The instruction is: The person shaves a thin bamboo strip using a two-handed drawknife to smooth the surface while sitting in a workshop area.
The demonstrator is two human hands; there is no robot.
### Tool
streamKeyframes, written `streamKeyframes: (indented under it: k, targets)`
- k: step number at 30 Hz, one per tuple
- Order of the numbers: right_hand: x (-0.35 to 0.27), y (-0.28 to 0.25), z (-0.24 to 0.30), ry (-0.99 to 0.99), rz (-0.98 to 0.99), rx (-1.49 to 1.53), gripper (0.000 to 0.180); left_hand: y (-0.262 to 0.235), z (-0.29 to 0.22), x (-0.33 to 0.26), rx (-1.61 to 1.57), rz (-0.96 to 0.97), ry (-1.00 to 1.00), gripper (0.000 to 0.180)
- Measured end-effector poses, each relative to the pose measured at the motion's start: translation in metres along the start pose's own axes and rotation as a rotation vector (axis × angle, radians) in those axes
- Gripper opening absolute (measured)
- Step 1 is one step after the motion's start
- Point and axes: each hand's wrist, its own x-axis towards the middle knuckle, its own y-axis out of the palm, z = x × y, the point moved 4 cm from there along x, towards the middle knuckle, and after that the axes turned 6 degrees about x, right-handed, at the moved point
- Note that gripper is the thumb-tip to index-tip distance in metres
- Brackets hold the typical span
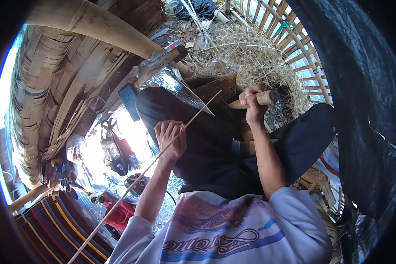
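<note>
My left hand [170, 140] is closed round a long, thin strip of bamboo or wood [134, 184]. The strip slants from the lower left edge up past my knee, and its thin tip ends in front of my right hand. In my right hand [253, 105] is a tool with a thick, pale wooden handle [264, 97]. A thin dark metal point or blade sticks out of its left end, close to the strip's tip; whether the two touch I cannot tell. Beyond them lies a brown, flat, pointed piece [220, 90] over a dark round container [198, 80].
Straw [251, 57] and litter cover the ground ahead. A slatted bamboo fence [301, 55] curves along the far right, beside dark sheeting [361, 88]. Woven bamboo panels [39, 88] and a thick pole [92, 24] stand left. A phone [128, 102] is beside my left knee.
</note>
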Motion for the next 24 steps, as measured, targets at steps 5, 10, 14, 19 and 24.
streamKeyframes:
  k: [5, 10, 14, 19, 24]
  targets:
    - [-0.010, 0.008, -0.008, 0.039, 0.073, -0.022, 0.016, 0.005, -0.003, 0.005, 0.075, 0.071, 0.019, 0.004]
    - [-0.012, 0.015, -0.014, 0.021, 0.120, -0.129, 0.018, 0.005, -0.003, 0.007, 0.055, 0.088, 0.033, 0.003]
    - [-0.009, 0.021, -0.017, -0.056, 0.165, -0.384, 0.019, 0.006, -0.001, 0.007, 0.079, 0.119, 0.019, 0.003]
    - [-0.009, 0.020, -0.023, 0.009, 0.163, -0.219, 0.019, 0.005, -0.002, 0.007, 0.057, 0.091, 0.022, 0.006]
    - [-0.002, 0.004, -0.028, 0.015, 0.072, -0.225, 0.018, 0.009, -0.002, 0.008, 0.052, 0.124, -0.001, 0.006]
